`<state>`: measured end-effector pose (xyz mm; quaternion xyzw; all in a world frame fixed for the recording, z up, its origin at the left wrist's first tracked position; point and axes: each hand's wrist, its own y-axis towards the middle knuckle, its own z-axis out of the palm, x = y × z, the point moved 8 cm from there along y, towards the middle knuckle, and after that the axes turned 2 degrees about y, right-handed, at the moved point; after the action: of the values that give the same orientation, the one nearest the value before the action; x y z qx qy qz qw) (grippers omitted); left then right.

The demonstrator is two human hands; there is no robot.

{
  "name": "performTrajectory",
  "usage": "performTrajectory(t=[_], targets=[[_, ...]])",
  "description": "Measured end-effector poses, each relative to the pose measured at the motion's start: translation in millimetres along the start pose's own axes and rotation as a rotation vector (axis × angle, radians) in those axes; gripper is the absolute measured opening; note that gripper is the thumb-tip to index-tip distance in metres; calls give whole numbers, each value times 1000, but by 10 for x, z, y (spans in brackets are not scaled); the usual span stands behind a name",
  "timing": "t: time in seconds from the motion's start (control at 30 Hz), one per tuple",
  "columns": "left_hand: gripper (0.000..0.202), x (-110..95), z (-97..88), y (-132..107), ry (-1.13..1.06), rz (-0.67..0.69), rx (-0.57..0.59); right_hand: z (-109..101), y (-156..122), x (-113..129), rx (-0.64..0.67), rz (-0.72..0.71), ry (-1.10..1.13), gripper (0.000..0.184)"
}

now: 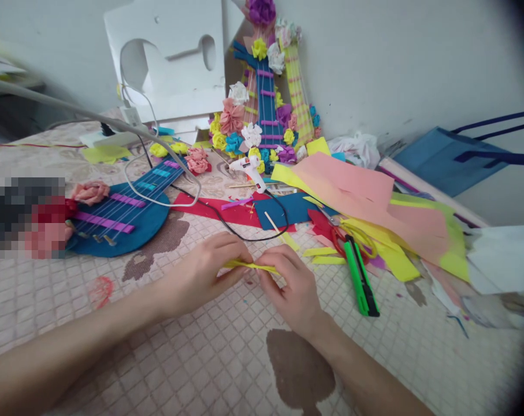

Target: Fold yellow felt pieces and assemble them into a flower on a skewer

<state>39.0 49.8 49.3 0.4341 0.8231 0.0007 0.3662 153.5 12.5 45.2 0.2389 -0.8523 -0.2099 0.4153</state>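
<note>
Both hands pinch a thin yellow paper strip (249, 266) just above the patterned table cover (201, 352). My left hand (203, 271) grips its left end with fingers closed. My right hand (290, 283) holds the right end, fingers curled over it. A green utility knife (360, 277) lies just right of my right hand. Red-handled scissors (346, 240) rest among yellow scraps beyond the knife.
A blue paper guitar (127, 216) with purple bars lies at left. Another flower-covered guitar (266, 98) leans on the wall. A white glue gun (249, 170) and its black cord (244, 234) lie ahead. Pink and yellow paper sheets (374, 202) pile at right, beside a blue bag (452, 159).
</note>
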Motion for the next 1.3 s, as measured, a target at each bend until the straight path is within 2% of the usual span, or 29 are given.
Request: performTrajectory(t=[0.13,0.27,0.4,0.5,0.6,0.73,0.8,0.9,1.0,1.13,1.3], targets=[[16,-95,32,-16,199,154,-14,8,13,-1,4,30,16,15],[17,-104,44,-17,259,155,-16,23,22,-8,-1,57,45,14],[16,-17,12,0,100,5,-10,13,18,-42,-17,106,83,13],[18,108,42,0,-113,-178,76,1,16,-82,-6,164,117,11],[18,159,74,-6,-239,-263,134,3,13,-123,12,216,140,10],[14,209,65,-11,-244,-315,90,27,-14,-148,-8,232,152,15],[15,254,38,-17,-227,-357,39,-37,-36,-138,-124,219,140,22],[18,300,-40,-15,-257,-384,-69,-110,-56,-48,-241,153,73,15],[20,321,-97,-14,-296,-393,-145,-6,-36,53,-133,89,31,11],[18,309,-92,-17,-339,-401,-156,190,-45,42,35,115,34,19],[18,322,-84,-30,-339,-403,-158,242,-50,8,61,138,74,12]])
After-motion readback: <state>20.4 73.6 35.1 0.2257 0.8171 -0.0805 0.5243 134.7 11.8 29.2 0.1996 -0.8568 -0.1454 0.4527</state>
